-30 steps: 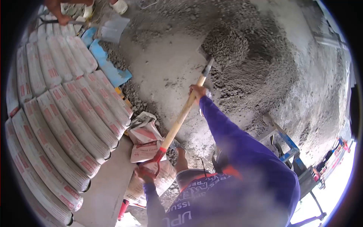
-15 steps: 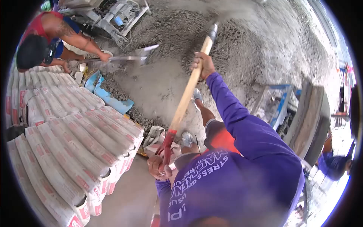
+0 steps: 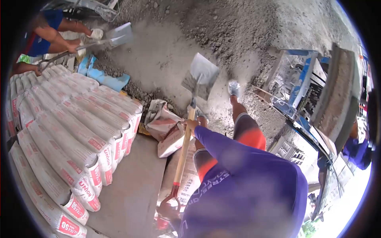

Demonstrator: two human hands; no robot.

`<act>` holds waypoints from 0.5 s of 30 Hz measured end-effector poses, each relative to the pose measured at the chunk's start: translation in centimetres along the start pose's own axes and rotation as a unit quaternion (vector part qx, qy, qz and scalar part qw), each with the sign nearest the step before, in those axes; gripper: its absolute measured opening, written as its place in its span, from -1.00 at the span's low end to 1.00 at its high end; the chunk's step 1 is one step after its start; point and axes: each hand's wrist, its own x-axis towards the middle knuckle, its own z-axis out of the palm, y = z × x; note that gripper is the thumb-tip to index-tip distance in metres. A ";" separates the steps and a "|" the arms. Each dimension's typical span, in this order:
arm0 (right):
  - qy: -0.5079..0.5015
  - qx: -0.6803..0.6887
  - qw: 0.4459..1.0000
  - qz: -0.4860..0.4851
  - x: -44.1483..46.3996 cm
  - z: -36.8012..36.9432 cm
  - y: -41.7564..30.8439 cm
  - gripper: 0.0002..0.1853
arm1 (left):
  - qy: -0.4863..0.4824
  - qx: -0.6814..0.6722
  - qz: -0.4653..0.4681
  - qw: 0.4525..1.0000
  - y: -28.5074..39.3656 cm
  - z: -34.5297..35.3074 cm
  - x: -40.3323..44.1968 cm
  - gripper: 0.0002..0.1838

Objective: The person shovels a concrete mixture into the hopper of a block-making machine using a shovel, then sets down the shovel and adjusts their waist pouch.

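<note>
A shovel (image 3: 183, 158) with a wooden shaft and a red D-grip slants across the middle, near my body. My right hand (image 3: 191, 126) is wrapped round the shaft just below the metal socket. At the red grip, my left hand (image 3: 168, 210) is closed and somewhat blurred. The shovel's metal blade (image 3: 203, 71) shows bare metal and lies over the grey powdery ground (image 3: 158, 67). Crumpled cement bags (image 3: 166, 125) lie left of the shaft, in front of my feet.
Stacked cement bags (image 3: 75, 135) fill the left. A co-worker (image 3: 51, 35) holds another shovel (image 3: 119, 35) at the upper left. Torn blue sheeting (image 3: 105, 77) lies beyond the stack. A blue metal frame (image 3: 297, 79) and a gravel heap (image 3: 238, 27) are at the right and top.
My shovel has come back from the gravel heap towards my body, its blade now in view. My right hand has moved down and left with it. The co-worker's shovel has shifted left and up.
</note>
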 end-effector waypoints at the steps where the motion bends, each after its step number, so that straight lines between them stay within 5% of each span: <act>1: 0.017 0.002 0.999 0.035 1.2 -1.8 2.1 -0.84 | -0.032 0.141 0.051 0.988 -2.2 -0.8 1.0 -0.59; 3: 0.055 0.004 0.997 0.061 3.9 -5.1 3.3 -0.85 | -0.007 0.342 0.103 0.934 -4.6 0.1 0.7 -0.58; 6: 0.118 -0.023 0.992 0.049 6.8 -9.6 -3.4 -0.88 | 0.005 -0.024 -0.133 0.991 4.8 14.4 -5.3 -0.55; 8: 0.123 0.029 0.992 0.006 9.4 -12.5 -9.3 -0.90 | -0.093 -0.121 -0.174 0.973 0.5 17.9 -4.2 -0.56; 9: 0.145 0.008 0.989 -0.015 11.4 -14.0 -13.4 -0.87 | -0.061 0.022 -0.021 0.998 1.1 23.1 -5.6 -0.54; 11: 0.130 -0.085 0.986 -0.056 14.6 -17.3 -22.5 -0.82 | -0.064 0.027 0.003 0.998 -0.1 31.7 -7.0 -0.50; 12: 0.143 -0.100 0.982 -0.070 15.1 -18.7 -27.1 -0.83 | -0.094 -0.112 -0.130 0.981 -2.5 34.2 -7.0 -0.47; 14: 0.155 -0.110 0.980 -0.058 14.5 -21.3 -31.2 -0.83 | -0.140 -0.043 -0.085 0.986 -4.2 37.1 -9.6 -0.46; 15: 0.163 -0.126 0.971 -0.120 12.3 -21.5 -30.4 -0.85 | -0.143 -0.188 -0.178 0.955 -3.9 37.4 -11.0 -0.43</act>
